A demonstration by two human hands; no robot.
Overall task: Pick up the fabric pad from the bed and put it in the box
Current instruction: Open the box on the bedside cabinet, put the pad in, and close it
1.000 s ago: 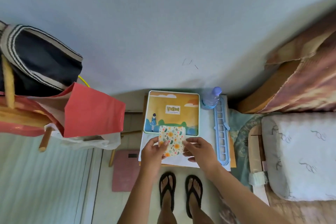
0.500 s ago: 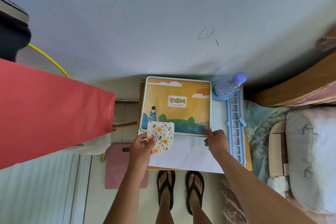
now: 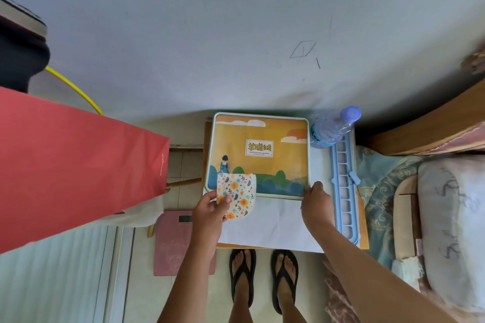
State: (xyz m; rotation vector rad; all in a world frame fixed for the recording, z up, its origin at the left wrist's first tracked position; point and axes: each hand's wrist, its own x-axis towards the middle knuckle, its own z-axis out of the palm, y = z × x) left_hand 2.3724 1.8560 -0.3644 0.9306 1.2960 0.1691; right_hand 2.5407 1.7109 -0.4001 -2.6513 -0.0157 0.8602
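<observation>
My left hand (image 3: 210, 208) grips the fabric pad (image 3: 237, 194), a small white cloth with orange flowers, holding it over the front left corner of the box. The box (image 3: 258, 155) is flat and square, with an orange and blue illustrated lid, and it lies closed on a small table against the wall. My right hand (image 3: 315, 199) touches the box's front right corner with its fingertips; whether it grips the lid edge is unclear. The bed (image 3: 451, 217) lies at the right.
A water bottle (image 3: 332, 127) and a blue plastic rack (image 3: 343, 189) lie right of the box on the white paper (image 3: 273, 225) covering the table. A red paper bag (image 3: 73, 165) hangs at the left. A pink scale (image 3: 173, 241) sits on the floor.
My right hand let go of the pad and moved right to the box's front right corner. My left hand alone keeps the pad, shifted to the box's left corner.
</observation>
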